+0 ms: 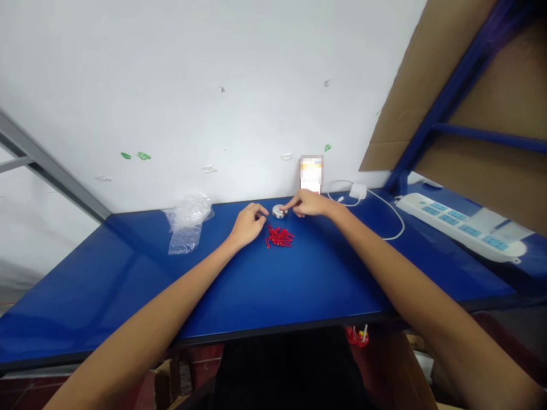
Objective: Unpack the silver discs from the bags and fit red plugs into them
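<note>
A small round silver object (279,211) with a pale top lies on the blue table. My right hand (308,203) points from the right, its index fingertip touching the top of that object and its other fingers bent. Just left of the object rests my left hand (250,223), fingers loosely bent and thumb near the index finger, with nothing visible between them. In front of both hands is a small pile of red cord loops (281,236), some with tiny metal-looking ends. One loop lies slightly apart on the pile's left.
A phone (311,173) leans lit against the white wall. Clear plastic bags (188,219) lie at the left. A white charger (358,191) with its cable (401,222) and a long power strip (459,228) are at the right, beside the blue frame (448,97).
</note>
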`<state>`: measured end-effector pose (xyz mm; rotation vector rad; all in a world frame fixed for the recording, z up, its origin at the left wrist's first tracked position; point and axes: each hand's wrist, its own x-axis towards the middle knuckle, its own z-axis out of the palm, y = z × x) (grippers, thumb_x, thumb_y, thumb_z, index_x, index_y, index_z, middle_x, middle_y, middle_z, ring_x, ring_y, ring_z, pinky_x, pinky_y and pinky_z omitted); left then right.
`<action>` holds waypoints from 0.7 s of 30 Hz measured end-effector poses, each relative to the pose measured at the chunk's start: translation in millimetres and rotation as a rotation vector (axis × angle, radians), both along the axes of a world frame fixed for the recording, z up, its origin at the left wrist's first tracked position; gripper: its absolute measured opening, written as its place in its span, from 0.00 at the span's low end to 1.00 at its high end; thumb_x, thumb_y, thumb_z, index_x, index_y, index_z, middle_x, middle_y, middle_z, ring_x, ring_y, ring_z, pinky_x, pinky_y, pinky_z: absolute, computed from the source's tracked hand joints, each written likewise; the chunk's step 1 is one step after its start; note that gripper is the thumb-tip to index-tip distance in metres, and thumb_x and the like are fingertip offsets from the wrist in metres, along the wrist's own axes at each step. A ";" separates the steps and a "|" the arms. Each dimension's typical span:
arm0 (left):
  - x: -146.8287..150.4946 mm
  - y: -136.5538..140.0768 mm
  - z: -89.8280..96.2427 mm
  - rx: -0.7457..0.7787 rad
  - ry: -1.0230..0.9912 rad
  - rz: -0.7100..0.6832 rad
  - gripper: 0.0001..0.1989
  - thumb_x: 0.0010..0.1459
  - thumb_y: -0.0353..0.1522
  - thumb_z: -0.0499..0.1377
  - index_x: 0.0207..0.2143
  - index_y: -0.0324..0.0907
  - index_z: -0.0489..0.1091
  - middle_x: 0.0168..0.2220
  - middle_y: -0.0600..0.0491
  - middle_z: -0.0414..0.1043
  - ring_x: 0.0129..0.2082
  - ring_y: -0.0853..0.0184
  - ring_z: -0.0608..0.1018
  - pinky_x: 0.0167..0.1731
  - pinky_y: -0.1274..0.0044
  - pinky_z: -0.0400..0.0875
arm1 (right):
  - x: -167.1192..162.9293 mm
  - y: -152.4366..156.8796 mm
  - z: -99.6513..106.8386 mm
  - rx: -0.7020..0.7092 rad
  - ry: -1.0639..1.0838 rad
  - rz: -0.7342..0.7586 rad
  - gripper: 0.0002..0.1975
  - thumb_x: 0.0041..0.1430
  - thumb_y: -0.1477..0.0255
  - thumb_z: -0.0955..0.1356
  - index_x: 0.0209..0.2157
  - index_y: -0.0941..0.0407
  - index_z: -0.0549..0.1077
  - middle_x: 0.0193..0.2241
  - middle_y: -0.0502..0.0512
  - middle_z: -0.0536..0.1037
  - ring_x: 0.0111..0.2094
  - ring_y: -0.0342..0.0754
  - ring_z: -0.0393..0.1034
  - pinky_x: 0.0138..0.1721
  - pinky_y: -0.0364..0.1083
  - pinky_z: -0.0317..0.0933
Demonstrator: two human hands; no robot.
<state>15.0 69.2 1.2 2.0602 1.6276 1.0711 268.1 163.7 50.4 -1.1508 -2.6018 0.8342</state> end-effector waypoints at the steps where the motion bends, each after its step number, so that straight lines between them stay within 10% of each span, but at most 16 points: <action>1: 0.1 0.0 0.1 -0.003 0.001 0.001 0.13 0.61 0.23 0.58 0.41 0.45 0.79 0.45 0.50 0.80 0.44 0.60 0.82 0.49 0.67 0.76 | 0.9 0.8 -1.5 -0.033 0.024 0.000 0.33 0.52 0.79 0.67 0.59 0.54 0.84 0.24 0.54 0.83 0.26 0.47 0.71 0.33 0.45 0.64; 11: 0.3 -1.1 2.4 0.003 0.017 -0.011 0.13 0.61 0.22 0.58 0.41 0.45 0.79 0.44 0.51 0.80 0.43 0.60 0.82 0.50 0.67 0.76 | -18.7 -12.1 3.4 0.329 -0.128 0.014 0.29 0.54 0.78 0.68 0.56 0.49 0.87 0.40 0.59 0.89 0.27 0.48 0.70 0.32 0.47 0.59; 21: 2.3 -3.4 4.3 -0.012 0.019 -0.005 0.13 0.61 0.22 0.57 0.41 0.44 0.79 0.43 0.50 0.81 0.43 0.61 0.82 0.48 0.68 0.75 | 4.2 -1.0 2.8 -0.032 -0.010 -0.016 0.35 0.52 0.80 0.67 0.62 0.54 0.82 0.22 0.52 0.81 0.24 0.46 0.69 0.31 0.44 0.60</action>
